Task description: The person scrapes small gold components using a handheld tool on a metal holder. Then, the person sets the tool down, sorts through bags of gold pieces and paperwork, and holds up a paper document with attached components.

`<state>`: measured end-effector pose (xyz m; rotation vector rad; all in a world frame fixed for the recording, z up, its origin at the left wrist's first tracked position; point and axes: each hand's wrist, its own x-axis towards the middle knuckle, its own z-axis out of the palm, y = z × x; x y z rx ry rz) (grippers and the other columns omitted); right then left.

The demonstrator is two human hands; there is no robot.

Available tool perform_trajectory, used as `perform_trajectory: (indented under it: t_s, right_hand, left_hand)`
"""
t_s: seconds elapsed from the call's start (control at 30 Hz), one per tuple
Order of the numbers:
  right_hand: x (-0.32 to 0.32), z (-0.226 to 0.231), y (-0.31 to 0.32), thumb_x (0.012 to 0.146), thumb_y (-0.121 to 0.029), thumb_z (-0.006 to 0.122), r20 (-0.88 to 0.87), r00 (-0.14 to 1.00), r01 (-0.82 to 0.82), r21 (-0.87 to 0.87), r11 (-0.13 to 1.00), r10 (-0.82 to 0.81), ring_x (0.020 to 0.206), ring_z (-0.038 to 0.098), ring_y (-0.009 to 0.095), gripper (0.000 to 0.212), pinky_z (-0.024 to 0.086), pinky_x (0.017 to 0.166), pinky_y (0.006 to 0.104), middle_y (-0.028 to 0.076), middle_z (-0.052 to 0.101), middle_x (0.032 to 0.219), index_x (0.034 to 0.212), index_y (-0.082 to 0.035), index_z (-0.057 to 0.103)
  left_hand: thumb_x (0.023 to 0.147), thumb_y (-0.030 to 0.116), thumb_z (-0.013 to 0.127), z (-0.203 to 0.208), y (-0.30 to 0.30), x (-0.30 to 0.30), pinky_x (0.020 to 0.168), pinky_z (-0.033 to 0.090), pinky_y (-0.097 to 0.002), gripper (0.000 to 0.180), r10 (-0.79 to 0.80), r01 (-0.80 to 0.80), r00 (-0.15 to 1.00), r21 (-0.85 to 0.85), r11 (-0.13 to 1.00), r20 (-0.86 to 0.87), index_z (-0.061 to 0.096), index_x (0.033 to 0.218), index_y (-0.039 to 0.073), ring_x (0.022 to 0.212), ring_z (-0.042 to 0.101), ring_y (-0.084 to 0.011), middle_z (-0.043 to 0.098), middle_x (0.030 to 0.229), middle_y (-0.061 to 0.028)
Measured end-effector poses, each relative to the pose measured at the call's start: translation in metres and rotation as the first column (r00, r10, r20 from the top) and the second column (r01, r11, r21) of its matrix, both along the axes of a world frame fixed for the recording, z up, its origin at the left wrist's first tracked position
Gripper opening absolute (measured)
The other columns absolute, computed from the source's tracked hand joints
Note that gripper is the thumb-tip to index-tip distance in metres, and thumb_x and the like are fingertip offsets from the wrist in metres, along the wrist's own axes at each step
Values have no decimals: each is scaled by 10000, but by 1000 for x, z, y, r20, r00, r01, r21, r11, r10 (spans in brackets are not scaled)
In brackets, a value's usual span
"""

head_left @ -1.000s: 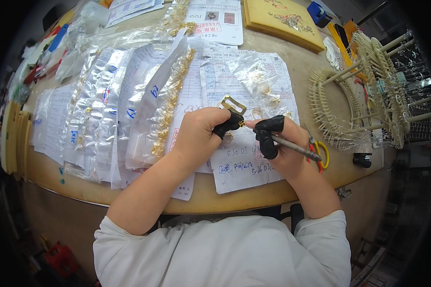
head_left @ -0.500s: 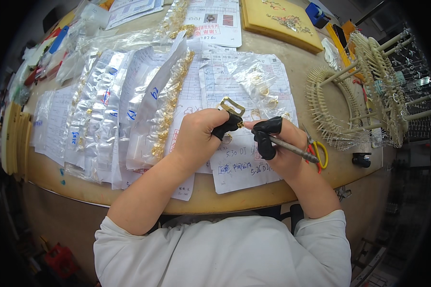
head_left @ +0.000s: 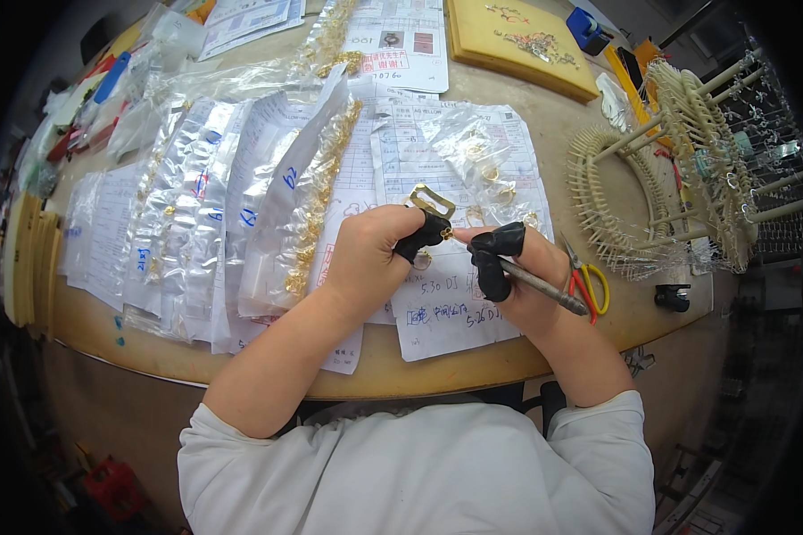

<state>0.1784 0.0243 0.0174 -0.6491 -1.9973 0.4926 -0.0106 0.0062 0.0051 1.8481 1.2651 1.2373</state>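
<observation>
My left hand (head_left: 370,250), black finger covers on its thumb and finger, is closed on a small gold jewellery piece (head_left: 447,234). Just beyond its knuckles shows a flat brass-coloured metal loop (head_left: 434,196); whether it belongs to the held piece or is a separate tool I cannot tell. In my right hand (head_left: 537,267), also wearing black finger covers, is a slim grey pen-shaped metal tool (head_left: 544,287). Its front end is hidden by the fingers, close to the gold piece. Beneath both hands lie printed sheets (head_left: 437,325) with handwriting.
Plastic bags of gold jewellery (head_left: 308,214) lie in rows on papers to the left. Red-and-yellow scissors (head_left: 589,281) sit right of my right hand. Farther right stands a beige pronged rack (head_left: 620,196) hung with small pieces. A yellow board (head_left: 522,45) holds small metal parts.
The rear end of the pen-shaped tool has dipped slightly toward me as my right hand tilted. My left hand keeps its grip in nearly the same place.
</observation>
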Motion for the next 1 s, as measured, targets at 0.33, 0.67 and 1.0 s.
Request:
perform_trajectory:
  t_s: [0.33, 0.67, 1.0]
  right_hand:
    - [0, -2, 2, 752, -52, 657, -9, 1000, -19, 19, 1000, 19, 569, 601, 191, 115, 468, 502, 254, 125, 652, 761, 788, 9, 566]
    - [0, 1, 0, 741, -56, 667, 37, 999, 20, 30, 999, -21, 544, 582, 198, 117, 458, 485, 258, 112, 647, 744, 789, 1, 577]
    - [-1, 1, 1, 742, -48, 662, 41, 999, 16, 81, 997, -20, 565, 603, 208, 113, 468, 493, 260, 118, 641, 735, 788, 8, 576]
  left_hand:
    - [591, -108, 543, 1, 0, 0, 580, 447, -335, 249, -9, 9, 1000, -5, 1000, -4, 588, 812, -4, 665, 568, -312, 575, 720, -152]
    - [587, -107, 541, 1, -1, 0, 586, 448, -339, 240, -1, 1, 1000, -10, 1000, -11, 582, 800, -7, 668, 569, -318, 573, 721, -158]
    - [591, -112, 549, 1, 0, 1, 584, 451, -336, 241, -3, 3, 1000, -11, 1000, 9, 588, 805, -8, 667, 572, -313, 578, 723, -156]
